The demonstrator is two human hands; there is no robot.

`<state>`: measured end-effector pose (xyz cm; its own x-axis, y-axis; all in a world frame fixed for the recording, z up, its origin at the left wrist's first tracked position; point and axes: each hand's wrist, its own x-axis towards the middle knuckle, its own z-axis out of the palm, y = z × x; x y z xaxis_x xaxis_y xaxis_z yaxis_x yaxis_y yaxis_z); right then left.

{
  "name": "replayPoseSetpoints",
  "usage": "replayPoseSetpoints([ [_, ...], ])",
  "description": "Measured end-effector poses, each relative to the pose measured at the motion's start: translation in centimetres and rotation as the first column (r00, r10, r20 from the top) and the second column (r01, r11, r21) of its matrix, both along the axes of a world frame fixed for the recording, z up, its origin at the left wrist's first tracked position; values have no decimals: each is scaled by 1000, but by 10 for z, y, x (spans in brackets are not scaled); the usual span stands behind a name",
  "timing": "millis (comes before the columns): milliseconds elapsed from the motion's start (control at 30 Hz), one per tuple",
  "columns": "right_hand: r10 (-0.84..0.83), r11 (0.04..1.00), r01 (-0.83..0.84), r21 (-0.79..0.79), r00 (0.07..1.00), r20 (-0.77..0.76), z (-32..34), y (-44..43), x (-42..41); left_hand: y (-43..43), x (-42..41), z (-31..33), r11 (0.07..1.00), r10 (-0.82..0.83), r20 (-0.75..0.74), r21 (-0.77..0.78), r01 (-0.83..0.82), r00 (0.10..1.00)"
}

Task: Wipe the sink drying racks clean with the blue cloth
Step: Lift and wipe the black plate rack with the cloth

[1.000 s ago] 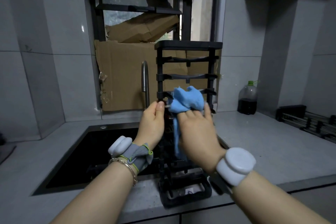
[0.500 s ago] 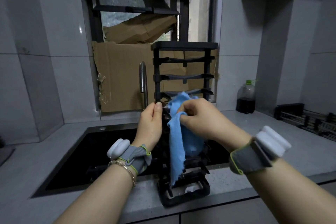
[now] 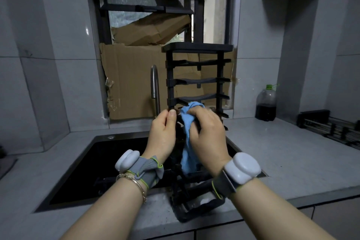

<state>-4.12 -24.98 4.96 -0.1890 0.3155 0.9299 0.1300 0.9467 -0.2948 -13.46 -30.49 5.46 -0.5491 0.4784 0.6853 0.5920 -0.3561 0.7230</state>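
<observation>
"Drying rack [image 3: 197, 80] looks tall and narrow, standing on the counter strip [image 3: 148, 218] at the near rim of the sink [image 3: 97, 171]. Could it tip?"

"I'd judge so. Left hand [image 3: 162, 134] pinches its left upright between thumb and fingers, and that seems to be the only brace. A hard sideways rub could lever the base off the front edge or into the sink."

"And the blue cloth [image 3: 187, 142]?"

"Bunched in the right hand [image 3: 208, 132], fingers curled round it, pressed against a lower tier. A long tail hangs down inside the frame. That tail might snag on a tier arm and jerk the rack, or drag the cloth out of the grip."

"Anything else close?"

"Faucet [image 3: 154, 87] stands just behind the left hand; a wide stroke might knock knuckles against it."
</observation>
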Motion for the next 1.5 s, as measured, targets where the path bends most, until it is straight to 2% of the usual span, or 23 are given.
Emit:
replayPoseSetpoints([
  [67, -82, 996, 79, 33, 991, 106, -10, 2, 1, 0, 1, 1, 1000, -13, 10, -17, 14, 1000],
  [100, -63, 998, 61, 15, 984, 164, -10, 1, 3, 0, 1, 1, 1000, -18, 20, -22, 18, 1000],
  [167, 136, 984, -102, -144, 960, 245, 1, -4, 7, 1, -1, 0, 1000, -18, 25, -23, 18, 1000],
  [233, 399, 889, -311, -335, 886, 235, 17, -9, 9, 2, -4, -1, 1000, -15, 12, -20, 16, 1000],
  [300, 462, 863, -360, -354, 846, 265, 27, -10, 9, 4, -8, -1, 1000, -18, 14, -17, 18, 1000],
  [367, 365, 928, -296, -226, 845, 391, 28, -7, 9, 6, -11, 0, 1000, -20, 15, -22, 21, 1000],
  [433, 171, 985, -151, -83, 808, 564, 28, -4, 12, 5, -12, 1, 1000, -22, 10, -15, 22, 1000],
  [500, 5, 1000, -24, 20, 756, 654, 33, -2, 19, 4, -12, 0, 999, -24, 4, -23, 24, 1000],
  [567, -176, 983, 93, 156, 697, 695, 38, 3, 31, 1, -10, -1, 999, -26, 16, -34, 27, 1000],
  [667, -424, 906, 278, 320, 579, 697, 36, 18, 48, 1, -11, -4, 998, -45, 43, -50, 47, 998],
  [733, -495, 869, 346, 354, 572, 655, 31, 21, 48, -1, -9, -4, 998, -48, 46, -44, 50, 998],
  [767, -510, 860, 364, 357, 594, 622, 31, 19, 44, -1, -10, -3, 998, -51, 40, -45, 52, 998],
  [833, -483, 875, 348, 336, 584, 652, 32, 9, 35, -2, -8, -4, 997, -61, 37, -42, 62, 997],
  [933, -209, 978, 153, 142, 721, 661, 32, -7, 16, -3, -5, -1, 996, -88, 47, -28, 89, 995],
  [1000, 1, 999, 31, -40, 788, 615, 36, -17, 9, -3, -5, 0, 993, -119, 66, -16, 120, 991],
  [1067, 104, 988, -21, -151, 814, 571, 37, -19, 6, -3, -4, 0, 991, -130, 73, -3, 131, 989],
  [1133, 132, 986, -54, -158, 829, 543, 35, -18, 8, -2, -3, -1, 991, -134, 68, -6, 135, 989],
  [1233, 76, 997, -45, -67, 801, 594, 34, -16, 14, -3, -3, -2, 993, -118, 59, -12, 118, 991],
  [1333, -121, 992, 69, 102, 709, 695, 40, -5, 26, -2, -6, -3, 994, -100, 66, -35, 102, 993],
  [1433, -349, 937, 249, 246, 594, 725, 45, 10, 46, -3, -8, -5, 995, -82, 64, -60, 86, 995],
  [1500, -436, 897, 316, 308, 533, 725, 45, 15, 56, -5, -8, -6, 994, -86, 57, -69, 90, 995],
])
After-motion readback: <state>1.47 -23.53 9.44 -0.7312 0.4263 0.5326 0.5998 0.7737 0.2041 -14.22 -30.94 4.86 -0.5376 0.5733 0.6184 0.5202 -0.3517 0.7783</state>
